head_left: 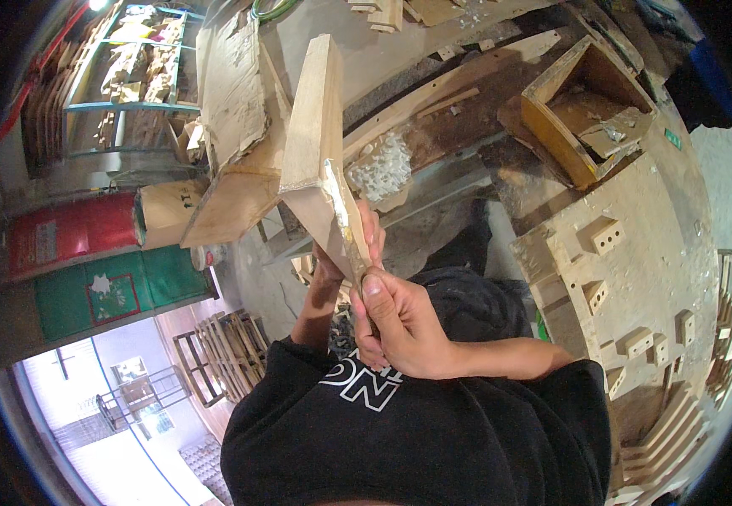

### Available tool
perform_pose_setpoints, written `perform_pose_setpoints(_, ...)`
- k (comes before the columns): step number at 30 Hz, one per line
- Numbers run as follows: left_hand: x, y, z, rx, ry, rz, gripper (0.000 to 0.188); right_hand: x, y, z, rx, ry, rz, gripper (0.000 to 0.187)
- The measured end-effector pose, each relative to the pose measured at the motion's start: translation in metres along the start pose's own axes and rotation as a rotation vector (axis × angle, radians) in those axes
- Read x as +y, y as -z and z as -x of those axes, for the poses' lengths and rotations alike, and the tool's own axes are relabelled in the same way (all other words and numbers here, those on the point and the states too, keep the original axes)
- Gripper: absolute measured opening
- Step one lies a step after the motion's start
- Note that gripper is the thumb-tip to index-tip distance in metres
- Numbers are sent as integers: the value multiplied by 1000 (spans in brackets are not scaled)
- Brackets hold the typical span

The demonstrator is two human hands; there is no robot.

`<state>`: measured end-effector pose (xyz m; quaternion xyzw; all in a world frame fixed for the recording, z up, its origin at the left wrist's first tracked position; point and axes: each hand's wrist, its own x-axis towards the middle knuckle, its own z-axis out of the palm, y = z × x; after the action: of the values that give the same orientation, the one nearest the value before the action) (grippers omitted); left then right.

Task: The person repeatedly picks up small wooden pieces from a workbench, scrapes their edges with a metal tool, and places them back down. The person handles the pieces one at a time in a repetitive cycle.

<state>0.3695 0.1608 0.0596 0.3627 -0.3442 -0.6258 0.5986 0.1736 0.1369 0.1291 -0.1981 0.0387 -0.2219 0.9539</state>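
A pale wooden piece [315,114], made of boards meeting at an angle, stands tilted in front of my chest. White glue-like paste [335,198] runs along its near edge. My left hand [369,229] is closed on the piece, fingers showing past its right side; the palm is hidden behind it. My right hand [404,325] is closed at the edge's lower end, thumb pressed on a thin brownish strip. I cannot tell whether that strip is a separate tool or part of the wood.
Beyond my hands lies a mound of white paste [381,169]. A wooden box [589,114] sits on the bench at upper right. Several small drilled blocks [608,237] stand on the board [568,244] to my right. Cardboard [235,97] and red-green covers [121,282] are at left.
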Motion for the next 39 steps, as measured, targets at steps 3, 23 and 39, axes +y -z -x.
perform_pose_setpoints(3,-3,4,2,-7,-9,-19,71,-2,-1,-1,9,3,45,30)
perform_pose_setpoints(23,-52,52,36,508,5,88,70,-2,4,-47,26,-105,164,32)
perform_pose_setpoints(39,-32,61,115,393,98,282,78,81,269,-181,325,54,2084,18)
